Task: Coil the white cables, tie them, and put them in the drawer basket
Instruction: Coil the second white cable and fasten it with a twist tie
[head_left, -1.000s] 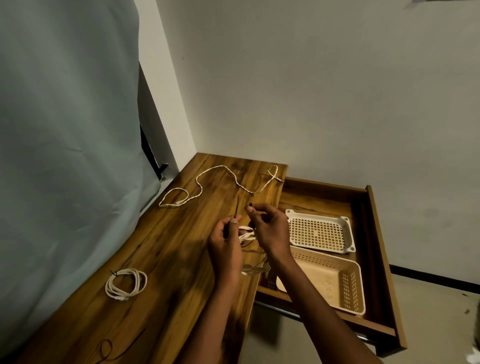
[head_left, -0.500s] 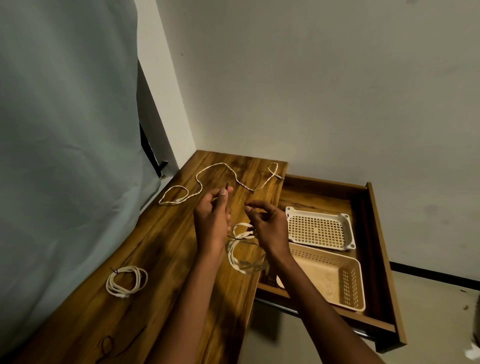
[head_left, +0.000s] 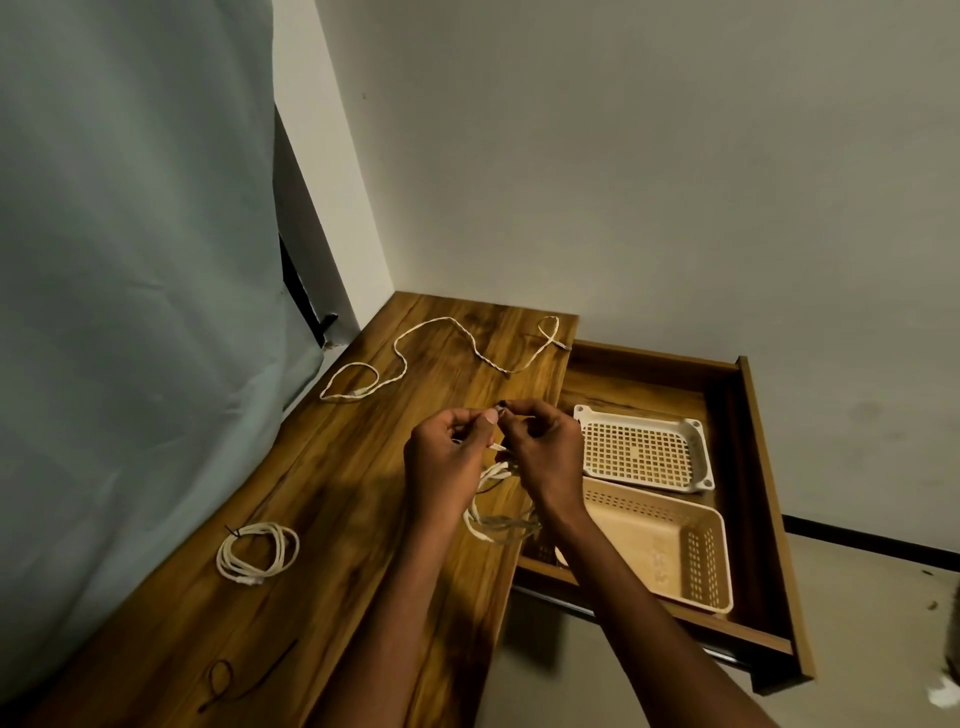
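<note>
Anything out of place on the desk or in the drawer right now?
Nothing damaged or spilled. One white cable lies uncoiled across the far desk, its end loop at the drawer-side edge. A tied coil lies on the desk, not in the basket. Both hands grip another coil.

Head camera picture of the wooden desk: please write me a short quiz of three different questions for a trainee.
1. True or false: the coiled white cable with a black tie lies inside the beige plastic basket.
2. Which white cable is not coiled at all?
A. the long white cable at the far end of the wooden desk
B. the white cable coil hanging from the hands
3. Fill in: the left hand and the right hand both pinch a thin black ____ above the coil.

Key: 1 false, it lies on the desk; 2 A; 3 tie.
</note>
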